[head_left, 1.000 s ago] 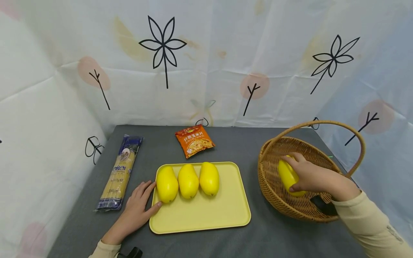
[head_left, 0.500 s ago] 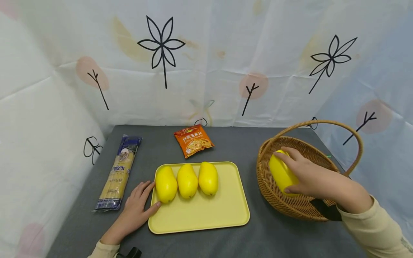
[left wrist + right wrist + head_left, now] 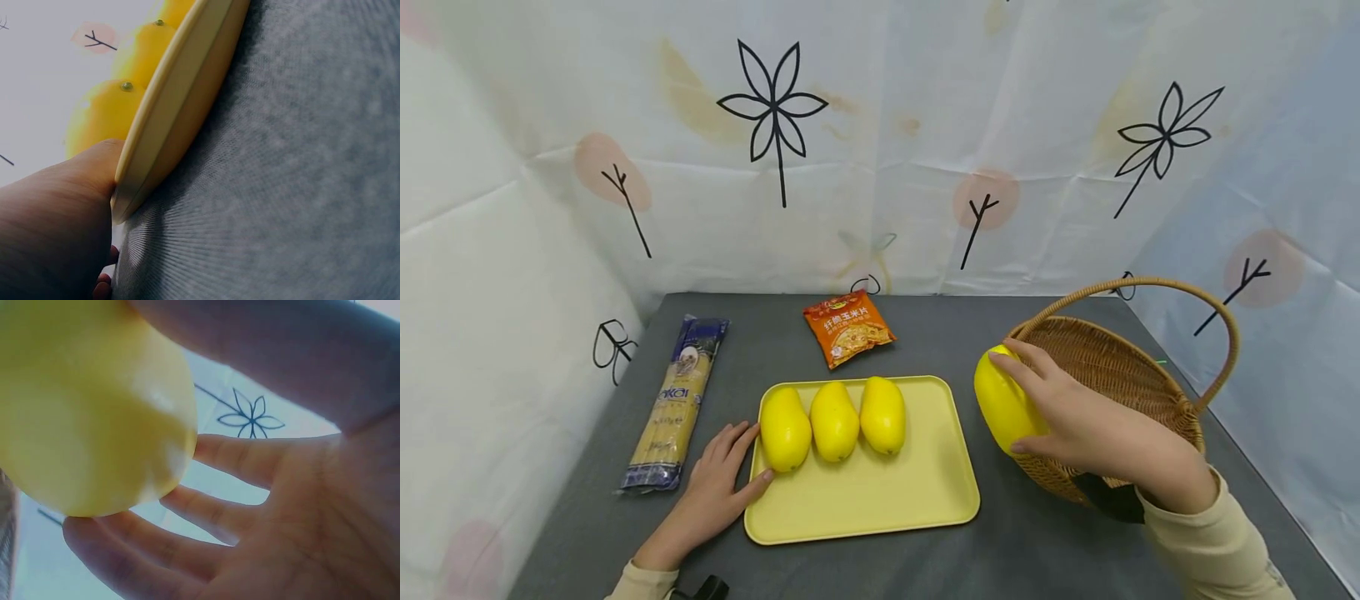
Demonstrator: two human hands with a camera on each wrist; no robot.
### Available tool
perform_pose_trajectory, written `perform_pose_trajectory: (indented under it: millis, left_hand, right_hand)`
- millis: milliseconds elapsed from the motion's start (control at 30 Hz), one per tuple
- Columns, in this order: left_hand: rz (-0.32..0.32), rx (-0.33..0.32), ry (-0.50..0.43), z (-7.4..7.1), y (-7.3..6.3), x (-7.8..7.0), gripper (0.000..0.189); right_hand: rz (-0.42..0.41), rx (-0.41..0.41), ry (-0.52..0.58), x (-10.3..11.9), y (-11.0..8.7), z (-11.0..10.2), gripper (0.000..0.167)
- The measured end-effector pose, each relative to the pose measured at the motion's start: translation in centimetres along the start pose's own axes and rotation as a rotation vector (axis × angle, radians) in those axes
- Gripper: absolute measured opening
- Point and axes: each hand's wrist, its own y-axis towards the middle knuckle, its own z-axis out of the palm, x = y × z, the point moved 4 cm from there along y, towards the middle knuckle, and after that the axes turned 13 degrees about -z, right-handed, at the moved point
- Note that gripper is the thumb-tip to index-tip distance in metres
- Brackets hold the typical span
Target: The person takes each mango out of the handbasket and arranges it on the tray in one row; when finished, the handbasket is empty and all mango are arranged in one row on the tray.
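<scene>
My right hand (image 3: 1071,417) grips a smooth yellow oblong fruit (image 3: 1002,402) over the left rim of the wicker basket (image 3: 1097,358). In the right wrist view, the fingertips and thumb lie against this yellow fruit (image 3: 94,419). On the yellow tray (image 3: 865,508), three similar yellow fruits (image 3: 835,421) stand side by side along the far left part. My left hand (image 3: 718,479) rests at the tray's left edge, fingers relaxed and thumb over the rim. The left wrist view has the thumb side of the left hand (image 3: 62,206) against the tray rim (image 3: 169,106).
A pack of spaghetti (image 3: 675,404) lies on the grey cloth (image 3: 760,333) to the left. An orange snack bag (image 3: 850,327) lies behind the tray. The basket's tall arched handle (image 3: 1213,308) rises at the right. Patterned fabric (image 3: 880,150) hangs behind.
My right hand has carried the yellow oblong fruit out of the basket's interior, leftward to its rim near the tray. The left hand has stayed at the tray edge.
</scene>
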Motion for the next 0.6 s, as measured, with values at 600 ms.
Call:
perform_pose_trajectory:
  millis: [600]
  left_hand:
    - [0.006,-0.005,-0.010,0.1,0.1,0.2,0.070]
  right_hand:
    - [0.055,0.007,0.148,-0.3,4.6,8.1,0.088]
